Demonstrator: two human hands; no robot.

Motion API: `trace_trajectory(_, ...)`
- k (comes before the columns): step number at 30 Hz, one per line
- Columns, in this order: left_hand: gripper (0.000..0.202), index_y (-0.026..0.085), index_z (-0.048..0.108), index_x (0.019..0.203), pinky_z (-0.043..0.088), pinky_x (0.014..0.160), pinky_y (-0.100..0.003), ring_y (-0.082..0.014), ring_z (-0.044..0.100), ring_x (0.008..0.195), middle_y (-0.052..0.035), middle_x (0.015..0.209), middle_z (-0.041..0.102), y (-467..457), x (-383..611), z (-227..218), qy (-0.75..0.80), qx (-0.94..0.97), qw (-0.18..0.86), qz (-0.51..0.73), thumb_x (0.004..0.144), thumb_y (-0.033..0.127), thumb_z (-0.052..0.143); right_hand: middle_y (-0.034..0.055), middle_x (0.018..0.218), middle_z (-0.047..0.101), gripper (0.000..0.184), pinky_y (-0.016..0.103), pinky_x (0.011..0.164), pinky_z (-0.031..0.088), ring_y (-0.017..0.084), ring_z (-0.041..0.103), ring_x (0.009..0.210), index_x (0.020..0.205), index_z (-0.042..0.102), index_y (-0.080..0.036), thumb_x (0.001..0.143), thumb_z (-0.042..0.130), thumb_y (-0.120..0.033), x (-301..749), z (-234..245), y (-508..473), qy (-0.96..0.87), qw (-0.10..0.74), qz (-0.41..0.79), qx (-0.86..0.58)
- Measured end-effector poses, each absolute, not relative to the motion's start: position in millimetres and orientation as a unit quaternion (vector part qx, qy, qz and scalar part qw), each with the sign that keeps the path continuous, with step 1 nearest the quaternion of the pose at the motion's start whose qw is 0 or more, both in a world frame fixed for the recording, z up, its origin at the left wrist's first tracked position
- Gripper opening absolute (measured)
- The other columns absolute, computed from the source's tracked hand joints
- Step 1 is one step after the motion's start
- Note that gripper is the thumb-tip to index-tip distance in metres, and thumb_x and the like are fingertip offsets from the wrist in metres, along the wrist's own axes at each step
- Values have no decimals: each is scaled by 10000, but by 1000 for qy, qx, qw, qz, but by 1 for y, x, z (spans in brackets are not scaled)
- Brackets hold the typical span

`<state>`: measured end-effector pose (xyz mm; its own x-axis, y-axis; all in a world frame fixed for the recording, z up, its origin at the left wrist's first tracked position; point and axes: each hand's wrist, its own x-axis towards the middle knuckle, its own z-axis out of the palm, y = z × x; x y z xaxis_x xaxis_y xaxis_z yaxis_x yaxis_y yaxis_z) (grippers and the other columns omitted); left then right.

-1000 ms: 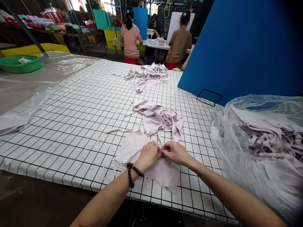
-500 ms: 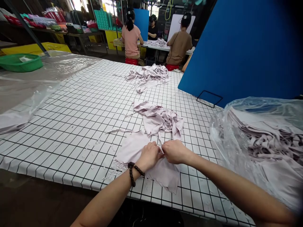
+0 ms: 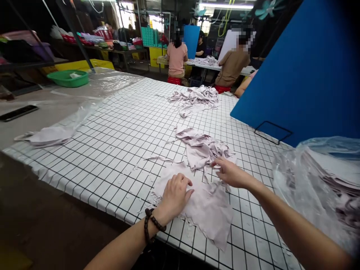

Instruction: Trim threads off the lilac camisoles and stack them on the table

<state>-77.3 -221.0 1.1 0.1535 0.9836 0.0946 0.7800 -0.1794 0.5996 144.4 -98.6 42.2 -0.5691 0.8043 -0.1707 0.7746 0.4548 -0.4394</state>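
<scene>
A pale pinkish-grey piece of fabric (image 3: 212,215) lies flat near the table's front edge, its lower border ragged. My left hand (image 3: 176,192), with a dark beaded bracelet at the wrist, rests on its left part; the fingers are bent and the thumb stands apart. Just beyond the piece, my right hand (image 3: 231,173) reaches to the near side of a crumpled fabric heap (image 3: 197,148), fingers apart and apparently holding nothing. Below that hand lies a narrow twisted strip (image 3: 215,185). Another thin strip (image 3: 163,159) trails left of the heap.
A second fabric heap (image 3: 198,96) lies farther back on the gridded tablecloth (image 3: 112,153). At right stand a tilted blue board (image 3: 298,75) with a wire stand and a clear plastic bag (image 3: 295,180) of fabric. Left are a green basket (image 3: 68,79) and a phone (image 3: 19,112). Several people sit beyond.
My hands, together at the fabric before, have separated. The right moved forward to the heap; the left loosened and lies on the piece. The view has turned left, bringing the phone into sight.
</scene>
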Motion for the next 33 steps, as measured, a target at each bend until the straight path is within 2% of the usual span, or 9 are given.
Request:
trace_trajectory(4,236,208,541,1094,411,855,-363,-220,484,970,-62,1026,503,-224,-98,-11,666,683,193,227,878,294,505,67,977,625,172,273,742,436,174,579,850,934,623,-180,834,483,-190,45,31,-91,-879,85,262,-390)
trace_trajectory(7,299,198,540,1141,400,889,-382,-238,473,1007,-76,1053,503,-222,-103,-22,671,678,197,225,864,308,520,97,1054,598,192,304,786,416,211,560,942,969,601,-167,808,555,-262,-34,10,-82,-878,105,256,-392)
trace_trajectory(10,382,187,520,1198,399,899,-389,-246,468,1008,-85,1062,500,-220,-103,-29,670,680,197,223,847,335,541,82,964,616,78,299,795,406,219,563,945,749,578,-164,714,637,-199,-83,-8,-70,-827,124,350,-421)
trace_trajectory(12,461,188,475,1262,406,890,-391,-246,467,992,-82,1058,494,-219,-103,-31,672,684,183,217,836,348,551,57,843,626,121,280,747,424,201,588,873,654,531,-167,678,648,-149,-96,-14,-57,-797,145,391,-437)
trace_trajectory(18,570,233,399,1342,425,841,-383,-235,459,954,-58,1047,484,-217,-99,-34,687,690,147,174,808,347,563,12,677,622,171,233,498,491,123,611,549,756,441,-187,749,604,-137,-62,-7,-3,-634,287,493,-522)
trace_trajectory(23,565,223,412,1348,428,827,-387,-238,462,944,-66,1039,497,-215,-99,-30,680,702,142,158,817,369,535,15,693,652,194,215,497,541,90,601,500,791,430,-187,782,600,-93,8,15,24,-499,406,530,-553)
trace_trajectory(28,595,224,405,1367,423,834,-389,-246,471,953,-79,1057,511,-215,-97,-28,684,702,143,139,803,353,546,85,816,699,26,266,518,552,135,645,581,859,539,-150,854,560,-164,60,31,21,-457,431,545,-555)
trace_trajectory(31,570,225,433,1351,423,857,-386,-246,484,972,-83,1065,525,-213,-101,-24,679,696,175,152,805,341,548,111,944,706,160,278,583,540,173,664,741,917,634,-139,881,549,-269,71,35,4,-539,396,498,-553)
trace_trajectory(33,465,218,494,1295,429,876,-359,-225,508,982,-81,1064,546,-208,-107,-18,661,683,239,199,849,346,495,92,1033,694,206,313,735,529,196,637,913,953,680,-168,869,571,-322,71,37,-14,-650,372,425,-509)
